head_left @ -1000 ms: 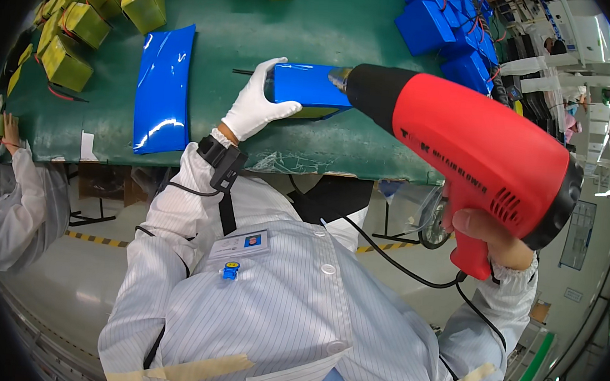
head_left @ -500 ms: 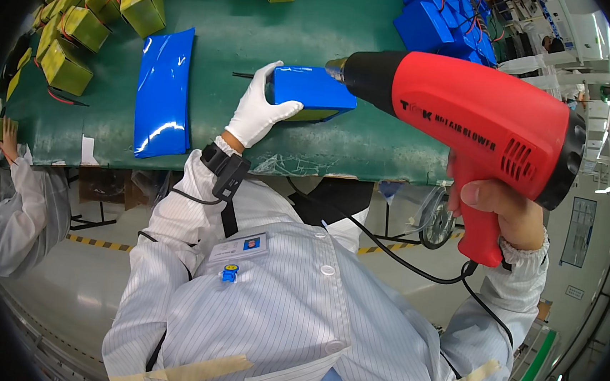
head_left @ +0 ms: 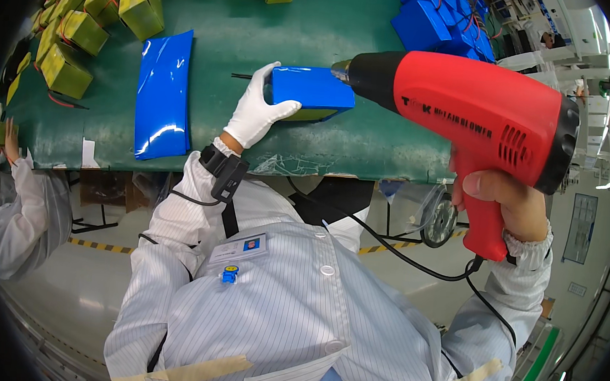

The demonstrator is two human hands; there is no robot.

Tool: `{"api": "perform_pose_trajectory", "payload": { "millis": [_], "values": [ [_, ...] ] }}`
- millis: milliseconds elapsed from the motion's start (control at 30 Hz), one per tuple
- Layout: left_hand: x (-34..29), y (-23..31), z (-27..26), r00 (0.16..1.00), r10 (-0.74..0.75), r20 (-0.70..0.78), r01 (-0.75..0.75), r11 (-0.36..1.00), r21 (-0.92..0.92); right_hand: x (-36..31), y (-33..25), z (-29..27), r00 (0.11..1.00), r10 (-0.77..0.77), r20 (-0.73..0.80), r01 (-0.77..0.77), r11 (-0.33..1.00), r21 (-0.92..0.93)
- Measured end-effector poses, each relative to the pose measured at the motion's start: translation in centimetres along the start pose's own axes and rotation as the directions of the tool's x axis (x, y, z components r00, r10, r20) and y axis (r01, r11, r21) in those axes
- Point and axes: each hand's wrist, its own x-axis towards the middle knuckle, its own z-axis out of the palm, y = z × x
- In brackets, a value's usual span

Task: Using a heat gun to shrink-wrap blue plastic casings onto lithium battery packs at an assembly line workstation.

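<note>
My left hand (head_left: 260, 110), in a white glove, is closed round the left end of a battery pack (head_left: 305, 85) in blue shrink wrap, thumb along its near side. Some yellow-green shows on the pack's lower near side, and dark leads stick out at its left. Bare, my right hand (head_left: 508, 199) is wrapped round the handle of a red heat gun (head_left: 469, 110). The black front of the gun points left, its metal nozzle over the pack's right end. A flat blue shrink sleeve (head_left: 163, 93) lies on the green bench left of my gloved hand.
Several yellow-green battery packs (head_left: 67, 71) with leads stand at the far left. Blue-wrapped packs (head_left: 425, 28) with red and black wires are piled at the far right. The gun's black cord (head_left: 393, 248) hangs below the bench edge (head_left: 364, 168). Another person's hand (head_left: 12, 142) is at the left.
The heat gun's rear end has swung slightly toward me and left, and its nozzle has shifted a little right over the pack. My left hand keeps its grip almost unmoved.
</note>
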Motion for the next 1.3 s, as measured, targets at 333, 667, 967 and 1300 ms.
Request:
{"api": "perform_pose_trajectory", "payload": {
  "millis": [333, 667, 967, 1300],
  "values": [
    [2.3, 3.7, -1.7, 0.992, -0.124, 0.038, 0.114, 0.973, 0.202, -0.7, 0.8, -1.8, 0.996, 0.068, -0.051, -0.063, 0.993, 0.096],
    [6.6, 4.0, -1.5, 0.98, -0.184, 0.075, 0.148, 0.926, 0.346, -2.2, 3.5, -2.9, 0.998, 0.049, -0.038, -0.044, 0.99, 0.13],
    [6.4, 7.1, -1.1, 0.951, -0.143, 0.273, -0.068, 0.765, 0.64, -3.7, 5.4, -3.7, 0.999, 0.017, -0.037, -0.011, 0.984, 0.176],
    [6.0, 8.1, -2.4, 0.913, -0.206, 0.352, -0.127, 0.676, 0.726, -4.5, 8.6, -4.5, 0.996, -0.089, 0.007, 0.088, 0.99, 0.109]
  ]
}}
